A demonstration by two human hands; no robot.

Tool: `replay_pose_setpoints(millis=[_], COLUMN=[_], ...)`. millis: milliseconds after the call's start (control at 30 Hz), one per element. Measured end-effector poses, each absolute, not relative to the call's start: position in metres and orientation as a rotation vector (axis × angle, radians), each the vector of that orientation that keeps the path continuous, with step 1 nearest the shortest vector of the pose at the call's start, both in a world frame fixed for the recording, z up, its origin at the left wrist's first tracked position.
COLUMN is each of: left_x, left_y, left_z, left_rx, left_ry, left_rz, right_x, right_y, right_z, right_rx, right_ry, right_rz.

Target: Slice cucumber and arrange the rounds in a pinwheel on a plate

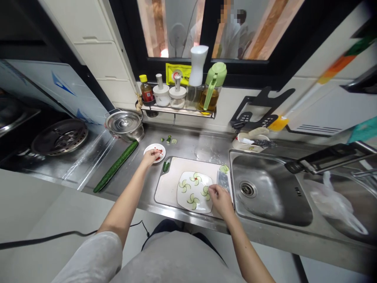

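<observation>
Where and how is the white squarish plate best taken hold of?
Probably opposite edges of the white squarish plate, from left and right: it lies flat, and the curved green cucumber slices leave most of its border bare.

Room over plate [194,189] — (hand [221,199] at right)

The left hand [151,156] covers part of the dish [161,148]; whether its fingertips pinch one of the red bits [160,151] is too small to tell. The right hand [221,200] hides a stretch of the plate's [183,199] right edge and the lower end of a grey rectangle [223,178]; anything between its fingers cannot be made out. Figures [235,37] in the window are blurred. The view's edges cut off the tap [326,158] and shirt [176,261].
</observation>
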State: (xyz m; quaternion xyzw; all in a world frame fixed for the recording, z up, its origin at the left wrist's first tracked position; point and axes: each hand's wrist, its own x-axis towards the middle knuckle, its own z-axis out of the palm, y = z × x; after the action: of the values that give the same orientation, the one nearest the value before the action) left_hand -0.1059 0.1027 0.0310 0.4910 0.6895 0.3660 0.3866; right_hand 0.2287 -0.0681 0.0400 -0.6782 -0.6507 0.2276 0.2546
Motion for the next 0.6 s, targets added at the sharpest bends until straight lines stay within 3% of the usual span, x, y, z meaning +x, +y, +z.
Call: replay_pose_setpoints(millis=[233, 600], left_x=[-0.046, 0.033], left_y=[0.061, 0.015], left_z=[0.054, 0.069], left_rx=[1.412, 1.783], left_ry=[1.399, 1.240], left_rz=[0.863, 0.848], right_x=[0.204, 0.193], right_y=[-0.054, -0.033], right_z=[0.064, 0.076], right_rx=[-1.678, -1.534], right_ry=[-1.665, -1.491], right_rz=[0.713, 0.708])
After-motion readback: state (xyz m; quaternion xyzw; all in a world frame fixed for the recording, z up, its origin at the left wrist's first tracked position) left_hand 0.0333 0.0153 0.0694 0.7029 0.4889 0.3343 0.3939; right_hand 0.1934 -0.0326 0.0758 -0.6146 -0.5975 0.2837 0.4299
